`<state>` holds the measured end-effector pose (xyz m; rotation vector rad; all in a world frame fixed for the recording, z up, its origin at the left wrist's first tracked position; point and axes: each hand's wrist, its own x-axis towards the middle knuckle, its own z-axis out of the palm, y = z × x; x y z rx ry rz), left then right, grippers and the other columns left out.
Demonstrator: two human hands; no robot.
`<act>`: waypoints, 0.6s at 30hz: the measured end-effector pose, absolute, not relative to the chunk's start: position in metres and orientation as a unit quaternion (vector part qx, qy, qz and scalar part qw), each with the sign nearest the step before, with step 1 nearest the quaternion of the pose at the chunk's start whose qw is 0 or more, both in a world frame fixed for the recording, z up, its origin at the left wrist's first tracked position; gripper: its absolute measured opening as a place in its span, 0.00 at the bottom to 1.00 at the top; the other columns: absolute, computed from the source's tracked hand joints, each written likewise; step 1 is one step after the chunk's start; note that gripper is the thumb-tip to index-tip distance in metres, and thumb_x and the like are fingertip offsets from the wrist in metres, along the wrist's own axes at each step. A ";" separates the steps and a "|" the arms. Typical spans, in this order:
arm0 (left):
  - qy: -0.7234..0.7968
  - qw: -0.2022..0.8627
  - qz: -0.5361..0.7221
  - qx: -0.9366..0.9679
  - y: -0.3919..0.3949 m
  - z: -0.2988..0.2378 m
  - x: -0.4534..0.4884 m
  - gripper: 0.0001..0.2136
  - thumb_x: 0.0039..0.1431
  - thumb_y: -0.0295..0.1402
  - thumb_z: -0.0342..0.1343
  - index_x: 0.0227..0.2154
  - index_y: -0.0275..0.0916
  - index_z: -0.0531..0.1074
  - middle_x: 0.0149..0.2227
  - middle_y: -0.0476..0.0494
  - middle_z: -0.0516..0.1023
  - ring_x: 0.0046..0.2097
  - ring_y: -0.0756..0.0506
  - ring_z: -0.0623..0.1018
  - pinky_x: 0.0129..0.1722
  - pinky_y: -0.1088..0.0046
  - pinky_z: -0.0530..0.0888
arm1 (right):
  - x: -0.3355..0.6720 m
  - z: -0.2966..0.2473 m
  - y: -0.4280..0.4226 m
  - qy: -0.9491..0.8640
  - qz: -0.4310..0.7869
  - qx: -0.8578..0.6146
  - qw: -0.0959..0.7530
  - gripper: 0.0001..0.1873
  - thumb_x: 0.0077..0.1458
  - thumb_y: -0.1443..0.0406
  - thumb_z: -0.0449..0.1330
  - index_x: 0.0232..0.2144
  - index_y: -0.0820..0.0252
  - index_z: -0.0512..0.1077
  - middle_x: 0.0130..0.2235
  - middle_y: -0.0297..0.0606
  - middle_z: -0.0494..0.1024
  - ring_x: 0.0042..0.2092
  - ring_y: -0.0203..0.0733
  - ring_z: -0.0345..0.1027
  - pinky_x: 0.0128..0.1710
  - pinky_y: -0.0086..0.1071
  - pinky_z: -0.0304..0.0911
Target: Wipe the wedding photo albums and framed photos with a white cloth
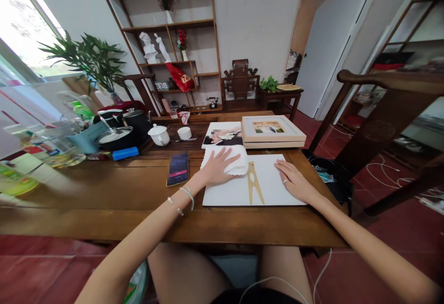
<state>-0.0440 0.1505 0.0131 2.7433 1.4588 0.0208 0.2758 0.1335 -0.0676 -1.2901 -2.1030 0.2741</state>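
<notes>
A white board (229, 195), maybe a frame's back, lies flat at the table's front edge with a tan A-shaped stand piece (253, 179) on its middle. My left hand (218, 165) rests flat, fingers spread, on a white cloth (239, 156) over the board's upper left. On the board's right side lies my right hand (290, 179), fingers stretched out, with a ring on one finger. Behind the cloth is a photo print or panel (222, 133), partly covered. Next to it are stacked pale wooden picture frames (274, 130), the top one holding a picture.
A phone (178, 169) lies left of the board on the wooden table (104, 202). Farther left stand a white lidded cup (158, 135), a small white bowl (184, 133), a blue box (125, 153), pots and bottles. A dark wooden chair (391, 114) is at the right.
</notes>
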 end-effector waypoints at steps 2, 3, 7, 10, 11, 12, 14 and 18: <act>0.467 0.008 -0.003 0.884 0.157 0.012 -0.044 0.31 0.64 0.49 0.47 0.67 0.51 0.45 0.70 0.42 0.42 0.70 0.33 0.43 0.62 0.39 0.48 | 0.276 -0.067 0.133 -0.801 0.108 -0.492 0.323 0.24 0.63 0.61 0.44 0.56 0.60 0.68 0.61 0.49 0.66 0.64 0.52 0.54 0.64 0.54 0.50; 0.464 0.005 -0.006 0.886 0.158 0.012 -0.044 0.30 0.65 0.46 0.47 0.67 0.52 0.45 0.70 0.44 0.42 0.70 0.33 0.43 0.62 0.40 0.48 | 0.276 -0.067 0.133 -0.800 0.109 -0.493 0.323 0.24 0.63 0.61 0.44 0.56 0.59 0.68 0.61 0.48 0.66 0.64 0.52 0.54 0.64 0.54 0.49; 0.454 0.012 -0.018 0.891 0.138 0.014 -0.046 0.30 0.64 0.42 0.48 0.67 0.52 0.45 0.70 0.46 0.41 0.70 0.35 0.42 0.63 0.42 0.48 | 0.275 -0.067 0.133 -0.799 0.111 -0.499 0.317 0.24 0.63 0.61 0.44 0.57 0.58 0.67 0.61 0.46 0.65 0.65 0.51 0.53 0.64 0.54 0.49; 0.444 0.024 -0.030 0.895 0.103 0.020 -0.046 0.31 0.63 0.41 0.50 0.67 0.51 0.47 0.70 0.44 0.43 0.70 0.34 0.42 0.63 0.42 0.48 | 0.275 -0.068 0.133 -0.801 0.110 -0.498 0.315 0.24 0.63 0.61 0.44 0.57 0.60 0.67 0.61 0.47 0.65 0.65 0.52 0.52 0.64 0.54 0.49; 0.441 0.026 -0.034 0.897 0.088 0.022 -0.046 0.32 0.62 0.40 0.51 0.67 0.51 0.46 0.70 0.43 0.42 0.70 0.34 0.42 0.63 0.41 0.48 | 0.276 -0.069 0.133 -0.800 0.109 -0.497 0.317 0.24 0.63 0.61 0.44 0.56 0.59 0.67 0.61 0.47 0.66 0.65 0.52 0.53 0.64 0.54 0.49; 0.437 0.029 -0.040 0.898 0.075 0.024 -0.045 0.34 0.60 0.38 0.53 0.67 0.51 0.46 0.70 0.43 0.42 0.70 0.33 0.41 0.63 0.41 0.47 | 0.276 -0.069 0.134 -0.800 0.108 -0.495 0.322 0.24 0.62 0.61 0.44 0.56 0.58 0.68 0.61 0.46 0.66 0.64 0.52 0.53 0.64 0.55 0.50; 0.439 0.032 -0.050 0.896 0.051 0.027 -0.044 0.37 0.57 0.35 0.55 0.67 0.51 0.45 0.70 0.43 0.40 0.70 0.32 0.40 0.63 0.39 0.47 | 0.276 -0.070 0.134 -0.799 0.109 -0.491 0.329 0.23 0.62 0.61 0.45 0.56 0.56 0.68 0.61 0.45 0.66 0.64 0.52 0.54 0.64 0.55 0.50; 0.453 0.044 -0.044 0.889 0.039 0.028 -0.045 0.36 0.56 0.35 0.55 0.66 0.51 0.47 0.70 0.44 0.41 0.70 0.33 0.42 0.63 0.41 0.48 | 0.276 -0.070 0.135 -0.799 0.111 -0.493 0.326 0.24 0.62 0.61 0.45 0.56 0.57 0.68 0.61 0.45 0.66 0.64 0.52 0.53 0.64 0.55 0.50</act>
